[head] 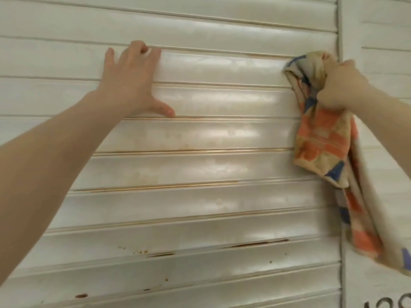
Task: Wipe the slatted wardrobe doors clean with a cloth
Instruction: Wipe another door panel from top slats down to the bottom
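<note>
Two hands are on the wardrobe door (pixel 222 134), and I judge the wiping to be well under way but far from done. My right hand (pixel 340 85) has its grip closed tight round the bunched middle of the cloth (pixel 320 138) and presses the wadded head of it against the right end of one slat (pixel 222 70), just beside the upright frame (pixel 341 30) that separates this door from the neighbouring door (pixel 382 30). My left hand (pixel 133 81) holds nothing. Its grip is wide, the fingers spread flat on the same slat further left with the tips at its top edge, and the thumb rests on the slat below, steadying the panel. The slats have their long axis running left to right, so I reckon the next move is a pull of the wad leftward along this slat toward my left hand, with enough pressure to get into the groove under the lip, and the left hand will have to lift clear. The cloth's own long axis is close to vertical: the head points up and left into the slat, and the loose tail hangs down and trails off to the right over the frame. Lower down, brown specks (pixel 140 251) and dark streaks along the slat edges look untouched, so those rows remain to be done.
</note>
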